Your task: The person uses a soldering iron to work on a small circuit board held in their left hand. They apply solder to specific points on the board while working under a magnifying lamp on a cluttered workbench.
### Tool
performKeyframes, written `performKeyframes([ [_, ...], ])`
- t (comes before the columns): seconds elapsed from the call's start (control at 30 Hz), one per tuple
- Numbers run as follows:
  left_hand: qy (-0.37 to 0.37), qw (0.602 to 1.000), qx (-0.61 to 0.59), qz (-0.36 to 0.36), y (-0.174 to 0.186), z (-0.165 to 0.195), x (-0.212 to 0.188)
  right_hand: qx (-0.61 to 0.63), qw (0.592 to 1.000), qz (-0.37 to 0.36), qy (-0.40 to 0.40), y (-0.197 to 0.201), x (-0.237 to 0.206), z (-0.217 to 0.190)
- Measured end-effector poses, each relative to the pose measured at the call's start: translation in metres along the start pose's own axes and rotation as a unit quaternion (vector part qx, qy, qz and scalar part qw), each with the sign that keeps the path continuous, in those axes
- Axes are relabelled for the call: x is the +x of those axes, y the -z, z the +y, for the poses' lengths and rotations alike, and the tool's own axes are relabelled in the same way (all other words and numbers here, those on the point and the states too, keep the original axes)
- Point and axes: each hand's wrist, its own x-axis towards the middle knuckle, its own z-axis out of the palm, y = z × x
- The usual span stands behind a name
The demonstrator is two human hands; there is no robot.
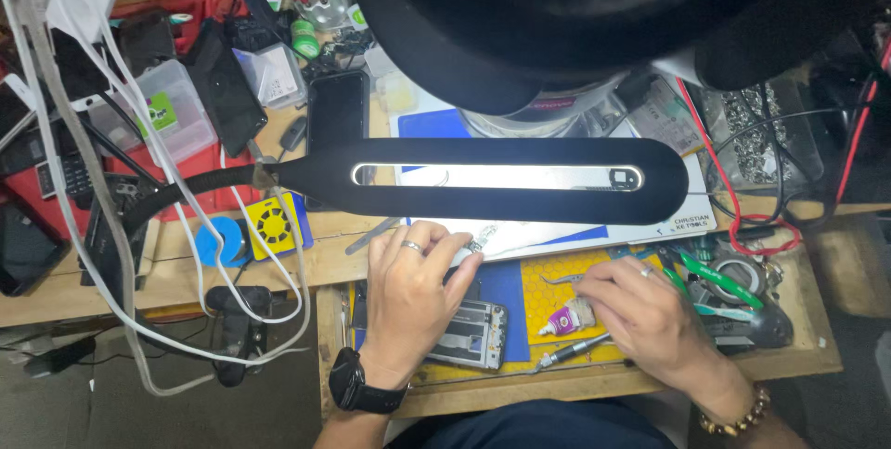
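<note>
My left hand point(413, 291), with a ring and a black wristwatch, rests on an opened phone frame point(471, 336) and pinches a small metal part point(478, 241) at its fingertips. My right hand point(640, 305), with a ring and a bead bracelet, lies on the yellow honeycomb mat point(548, 286); its fingers close around the handle of thin tweezers point(562, 278). A small glue tube point(568, 319) with a pink cap lies by its thumb. A metal pen-like tool point(568, 352) rests below it.
A long black desk lamp point(501, 178) hangs across the bench above my hands. White cables point(186, 226) drape at the left over phones and plastic boxes point(167, 110). Green-handled cutters point(710, 274) and a tape roll point(738, 274) lie at right. A blue mat point(506, 296) underlies the phone.
</note>
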Motion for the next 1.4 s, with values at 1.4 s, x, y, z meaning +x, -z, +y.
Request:
performKeyframes([
  [1.4, 0.001, 0.998, -0.035, 0.043, 0.017, -0.012, -0.012, 0.025, 0.998, 0.062, 0.014, -0.028, -0.009, -0.009],
])
